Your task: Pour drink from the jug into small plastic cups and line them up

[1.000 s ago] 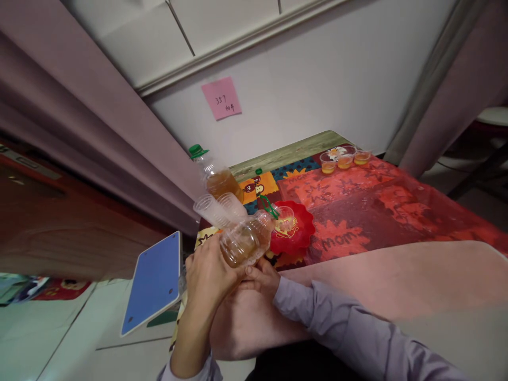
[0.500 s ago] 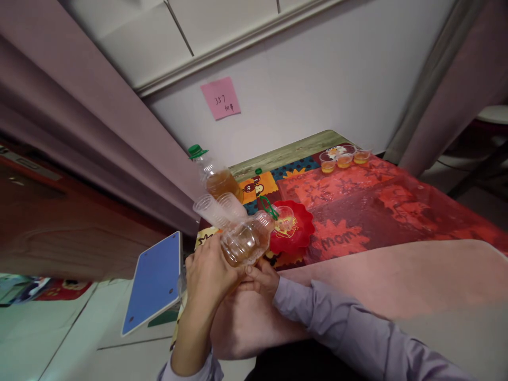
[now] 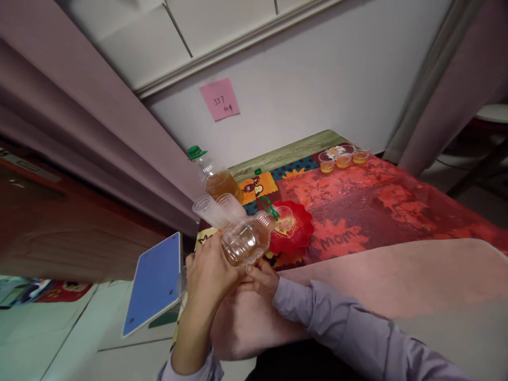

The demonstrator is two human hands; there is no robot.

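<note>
A clear plastic bottle (image 3: 248,241) with amber liquid low inside lies tilted in my hands, its open neck pointing right over a red scalloped plate (image 3: 299,227). My left hand (image 3: 210,267) wraps round the bottle's body. Under its lower side, my right hand (image 3: 262,278) supports it with curled fingers. At the bottle's mouth a clear plastic cup (image 3: 284,217) rests on the plate; whether liquid is flowing I cannot make out. A green plastic handle or ring (image 3: 269,208) shows just behind the neck.
Behind the bottle stand stacked clear cups (image 3: 210,209) and a larger bottle (image 3: 218,180) with a green cap. Several small cups of amber liquid (image 3: 343,160) sit at the table's far side. A green cap (image 3: 257,171) lies nearby. A blue board (image 3: 154,283) stands at the left.
Almost nothing differs. Both hands stay on the bottle, which keeps its tilt over the plate; the liquid in it may sit slightly lower.
</note>
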